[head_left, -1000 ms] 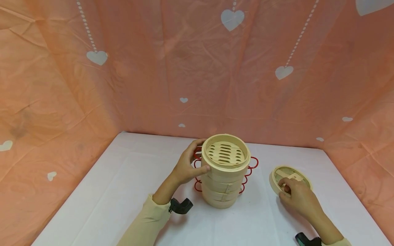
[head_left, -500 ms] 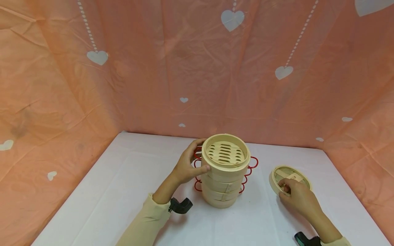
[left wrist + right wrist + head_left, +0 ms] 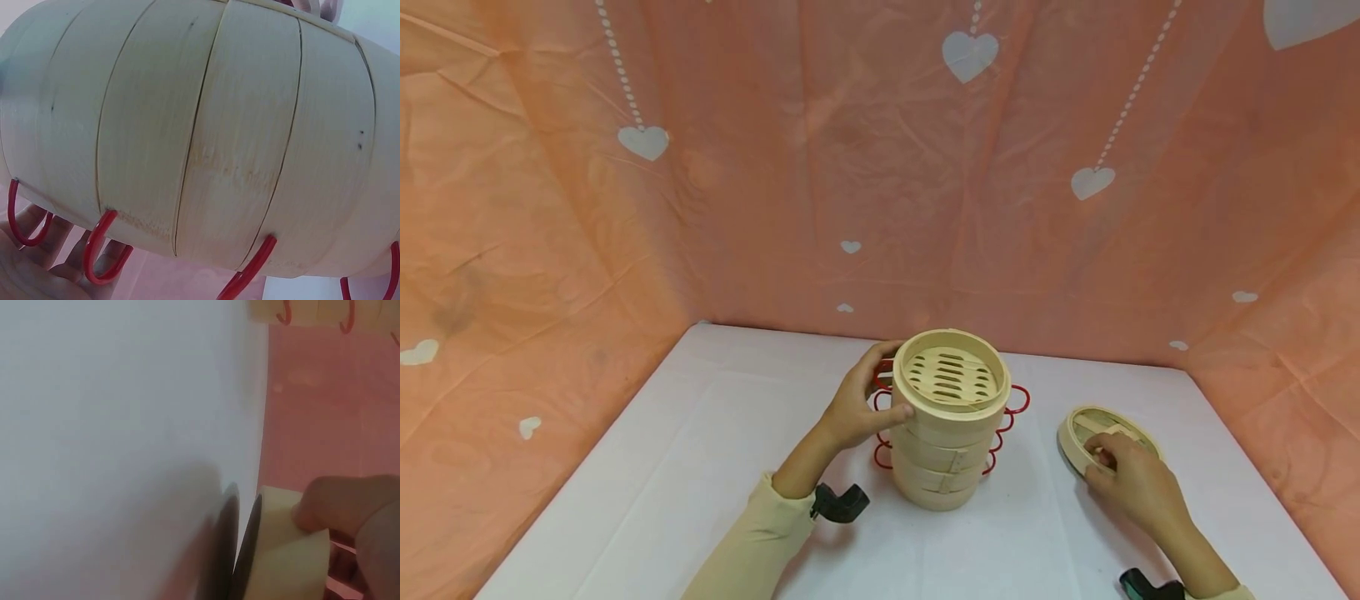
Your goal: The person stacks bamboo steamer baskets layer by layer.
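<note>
Right now the left hand [image 3: 855, 406] grips the side of the steamer stack [image 3: 947, 417], thumb on the near face of the top tier and fingers curled round the far left side. The stack stands upright near the middle of the tabletop [image 3: 700, 483], several bamboo tiers high, its slatted floor showing from above. Red wire loops [image 3: 1011, 400] stick out round it at both sides; the left wrist view shows them hooked under the bamboo wall [image 3: 200, 137], with the fingers [image 3: 37, 262] just behind.

To the right, well apart from the stack, a bamboo lid [image 3: 1105, 437] sits at an angle, its near-left edge raised off the tabletop. The right hand [image 3: 1131, 479] holds it at that near rim, fingers curled over the edge. In the right wrist view the rim [image 3: 281, 550] is lifted with a dark gap beneath, a fingertip [image 3: 325, 506] pressed on it.

Pink sheeting with white hearts [image 3: 970, 50] walls the space.
</note>
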The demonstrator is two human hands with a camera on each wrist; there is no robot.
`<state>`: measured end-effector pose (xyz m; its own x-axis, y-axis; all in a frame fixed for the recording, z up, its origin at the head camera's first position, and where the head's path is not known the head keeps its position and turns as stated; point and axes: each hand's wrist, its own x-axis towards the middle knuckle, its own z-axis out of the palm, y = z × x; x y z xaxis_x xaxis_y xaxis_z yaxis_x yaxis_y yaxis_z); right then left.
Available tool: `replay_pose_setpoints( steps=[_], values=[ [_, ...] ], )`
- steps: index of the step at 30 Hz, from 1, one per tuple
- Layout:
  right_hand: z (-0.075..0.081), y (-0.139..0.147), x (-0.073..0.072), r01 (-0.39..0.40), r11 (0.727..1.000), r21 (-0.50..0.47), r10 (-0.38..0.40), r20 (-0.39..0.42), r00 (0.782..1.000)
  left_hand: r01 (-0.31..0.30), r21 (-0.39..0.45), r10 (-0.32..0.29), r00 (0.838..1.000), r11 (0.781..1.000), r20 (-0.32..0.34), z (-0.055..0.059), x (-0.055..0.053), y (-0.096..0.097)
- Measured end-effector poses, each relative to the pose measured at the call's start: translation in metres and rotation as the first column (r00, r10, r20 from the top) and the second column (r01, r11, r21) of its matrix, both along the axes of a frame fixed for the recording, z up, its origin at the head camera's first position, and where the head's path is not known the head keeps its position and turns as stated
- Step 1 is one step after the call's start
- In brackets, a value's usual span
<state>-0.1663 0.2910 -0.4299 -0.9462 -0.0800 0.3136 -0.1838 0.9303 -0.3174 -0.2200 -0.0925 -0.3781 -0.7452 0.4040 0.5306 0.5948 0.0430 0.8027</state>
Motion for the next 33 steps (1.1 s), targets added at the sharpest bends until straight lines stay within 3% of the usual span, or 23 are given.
replay_pose_setpoints(
  steps=[10, 18, 33],
  values=[
    [0.002, 0.002, 0.002, -0.005, 0.999, 0.049, 0.013, -0.158, 0.987, -0.001, -0.006, 0.001, 1.000, 1.000, 0.005, -0.002, 0.000, -0.001],
    [0.010, 0.002, -0.001, -0.048, 0.992, 0.114, 0.080, -0.298, 0.951, -0.001, -0.009, 0.001, 1.000, 1.000, -0.001, -0.001, 0.000, 0.000],
    [0.032, -0.006, -0.007, -0.083, 0.988, 0.134, 0.129, -0.387, 0.913, 0.004, 0.002, -0.004, 1.000, 1.000, 0.007, 0.000, 0.000, -0.001]
  ],
)
